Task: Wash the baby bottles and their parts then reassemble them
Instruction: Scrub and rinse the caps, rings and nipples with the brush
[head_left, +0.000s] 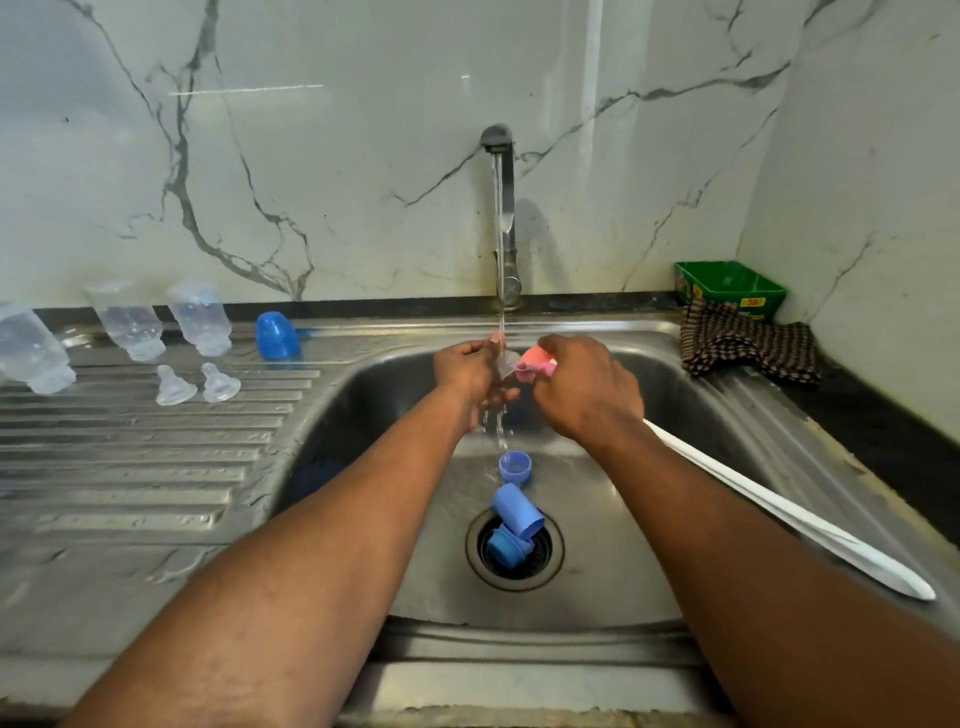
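Note:
My left hand (470, 376) holds a clear teat (506, 364) under the running water from the tap (503, 218). My right hand (589, 387) grips a bottle brush by its long white handle (779, 512); its pink sponge head (537, 362) touches the teat. Three clear bottles (130, 325) stand upside down on the draining board, with two clear teats (174, 385) and a blue cap (277, 335) near them. In the basin lie a blue ring (515, 466), a blue cap (515, 509) and another blue part (506, 545) on the drain.
The steel sink (623, 545) has a ribbed draining board (130, 457) on its left. A checked cloth (743, 345) and a green box (730, 286) sit at the back right corner. Marble wall behind and to the right.

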